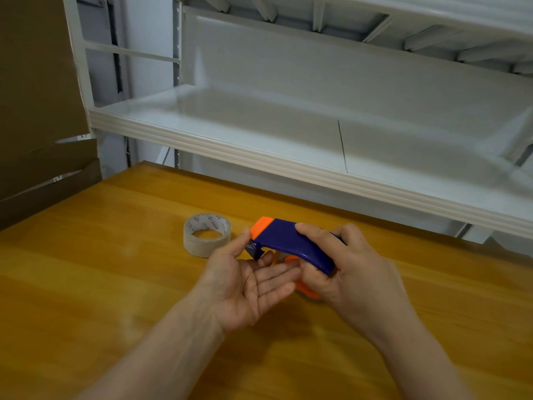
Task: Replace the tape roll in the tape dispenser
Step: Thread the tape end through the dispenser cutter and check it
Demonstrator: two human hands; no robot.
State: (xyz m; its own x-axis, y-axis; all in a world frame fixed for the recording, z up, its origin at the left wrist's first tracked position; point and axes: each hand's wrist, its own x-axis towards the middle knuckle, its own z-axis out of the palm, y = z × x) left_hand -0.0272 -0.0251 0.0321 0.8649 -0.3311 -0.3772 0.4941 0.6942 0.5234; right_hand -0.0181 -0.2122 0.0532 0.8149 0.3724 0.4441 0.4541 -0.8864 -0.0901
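Note:
A blue tape dispenser (284, 241) with an orange front tip is held just above the wooden table (101, 284). My right hand (346, 269) grips its rear, thumb on top and fingers curled round the body. An orange part shows below that hand. My left hand (248, 287) lies palm up beneath the dispenser's front end, fingers straight, thumb touching the orange tip. A roll of clear tape (207, 234) lies flat on the table, just left of the dispenser and apart from both hands.
A white metal shelf (288, 166) juts out over the table's far edge, with another shelf above it. Brown cardboard (37, 125) stands at the left, beside the table.

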